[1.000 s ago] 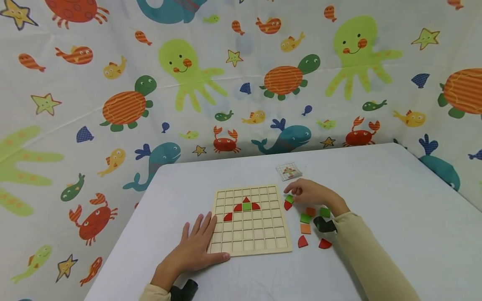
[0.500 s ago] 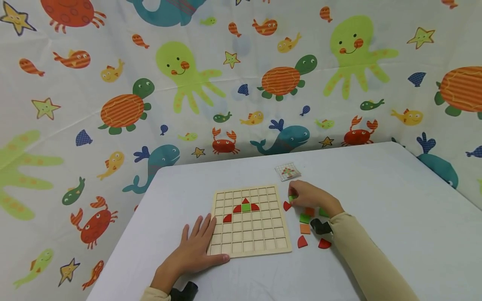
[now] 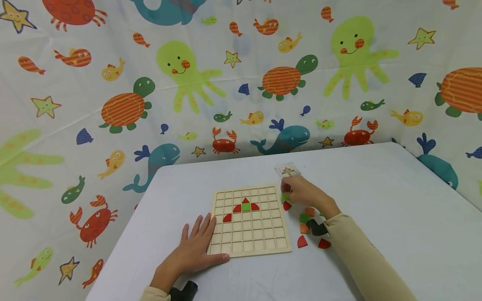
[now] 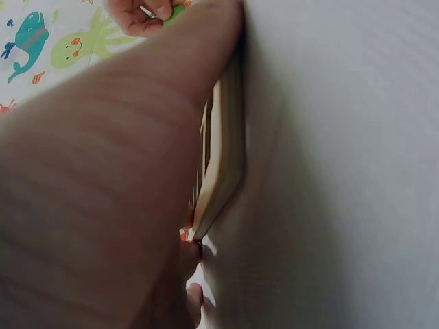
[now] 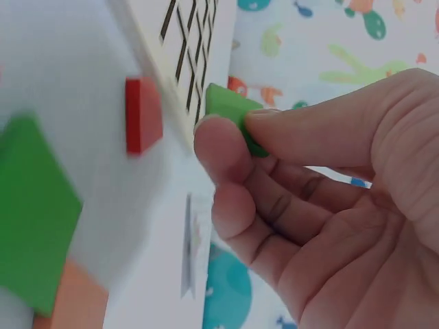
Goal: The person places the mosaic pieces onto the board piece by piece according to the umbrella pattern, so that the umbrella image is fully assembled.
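Between thumb and fingertips my right hand (image 3: 304, 193) pinches a green square tile (image 5: 230, 106), lifted beside the right edge of the wooden grid board (image 3: 260, 234). My left hand (image 3: 196, 246) lies spread at the board's lower left corner, its fingers along the left edge and its thumb on the front edge. On the board sit a red triangle (image 3: 245, 200), a green square (image 3: 246, 207) and several red quarter-round tiles (image 3: 227, 218). A loose red quarter-round tile (image 3: 287, 205) lies under the right hand.
Right of the board lie loose tiles, among them a green square (image 3: 304, 218), an orange square (image 3: 304, 228) and red quarter-rounds (image 3: 302, 241). A small pattern card (image 3: 287, 169) lies behind the right hand. A sea-animal curtain (image 3: 241, 83) hangs behind the white table (image 3: 376, 188).
My right hand has closed on the green square tile, picked it up and moved slightly left toward the board. The left hand has stayed in place.
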{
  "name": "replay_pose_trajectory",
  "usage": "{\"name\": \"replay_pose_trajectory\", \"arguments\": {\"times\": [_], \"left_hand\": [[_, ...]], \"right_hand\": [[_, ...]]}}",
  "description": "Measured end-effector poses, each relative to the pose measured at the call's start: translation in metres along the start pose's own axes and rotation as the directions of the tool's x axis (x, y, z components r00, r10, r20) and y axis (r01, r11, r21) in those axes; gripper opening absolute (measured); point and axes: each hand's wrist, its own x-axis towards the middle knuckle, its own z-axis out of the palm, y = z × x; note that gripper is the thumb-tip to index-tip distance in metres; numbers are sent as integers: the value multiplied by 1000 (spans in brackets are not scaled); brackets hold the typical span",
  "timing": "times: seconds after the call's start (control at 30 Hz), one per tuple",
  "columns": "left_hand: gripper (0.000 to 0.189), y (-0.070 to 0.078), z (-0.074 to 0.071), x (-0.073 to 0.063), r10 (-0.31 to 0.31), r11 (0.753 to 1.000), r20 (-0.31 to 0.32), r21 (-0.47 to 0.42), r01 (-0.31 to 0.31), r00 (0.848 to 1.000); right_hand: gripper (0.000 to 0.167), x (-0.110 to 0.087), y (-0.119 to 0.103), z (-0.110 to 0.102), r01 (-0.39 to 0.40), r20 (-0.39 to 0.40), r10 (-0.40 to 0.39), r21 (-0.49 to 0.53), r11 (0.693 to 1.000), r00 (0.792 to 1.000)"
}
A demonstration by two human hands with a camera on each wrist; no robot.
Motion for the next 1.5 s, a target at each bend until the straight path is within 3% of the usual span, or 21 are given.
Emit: {"name": "replay_pose_trajectory", "arguments": {"times": [0.3,0.7,0.9,1.1,1.3,1.5], "left_hand": [[127,-3,0,-4,-8,1000,-7,-12,7,1000],[126,-8,0,-4,-6,1000,-1,-5,6,1000],[125,-8,-4,-2,9,1000,5,15,-9,1000],[124,-7,-5,0,23,999,3,22,-23,1000],[124,-4,-4,-1,28,999,-7,16,-28,1000],[123,-6,-2,-1,18,1000,-1,9,-18,1000]], "right_hand": [[13,10,-35,20,139,-11,-138,35,990,990],[18,20,-60,48,322,-24,-321,20,947,947],[17,22,-70,51,309,-41,-306,82,948,951],[15,31,-82,60,335,-20,-336,164,928,942],[13,39,-91,75,341,-9,-342,106,934,940],[15,41,-93,89,290,16,-291,53,956,957]]}}
